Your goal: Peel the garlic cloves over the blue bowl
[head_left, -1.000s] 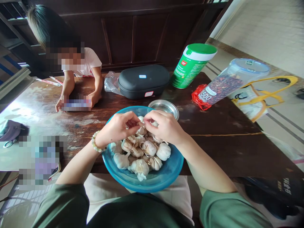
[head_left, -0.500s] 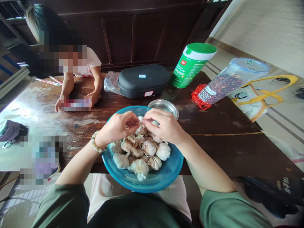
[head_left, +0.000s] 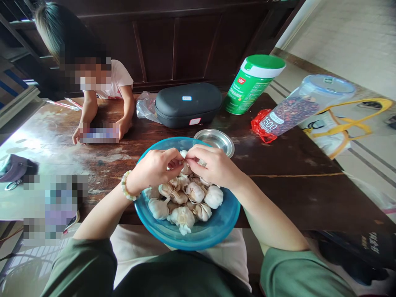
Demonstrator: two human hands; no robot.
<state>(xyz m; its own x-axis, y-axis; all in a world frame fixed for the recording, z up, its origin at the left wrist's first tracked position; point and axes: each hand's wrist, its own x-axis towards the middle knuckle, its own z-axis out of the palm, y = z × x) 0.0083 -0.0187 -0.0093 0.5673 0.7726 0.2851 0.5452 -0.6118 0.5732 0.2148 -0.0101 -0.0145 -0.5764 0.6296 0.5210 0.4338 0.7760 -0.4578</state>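
A blue plastic bowl (head_left: 216,229) at the table's front edge holds several whole garlic bulbs (head_left: 182,218) with papery white skins, some split or with loose skin. Above the far side of the bowl, my left hand (head_left: 159,166) pinches with thumb and fingers, a beaded bracelet (head_left: 126,186) on its wrist. Facing it, my right hand (head_left: 213,164) is closed in a pinch as well. Their fingertips meet on a small garlic clove (head_left: 185,160), mostly hidden by the fingers. Just behind my right hand stands a shallow steel dish (head_left: 229,147).
A black case (head_left: 188,105) beside a plastic bag (head_left: 145,106), a green canister (head_left: 247,86) and a tall clear jar (head_left: 293,107) on red plastic stand farther back. Across the table at left, a person (head_left: 120,80) holds a phone-like device. A purple item (head_left: 15,168) lies left.
The fingertips have drawn closer together over the clove, and my left hand's fingers have shifted slightly. The whole view has moved a little; the bowl and bulbs stay put.
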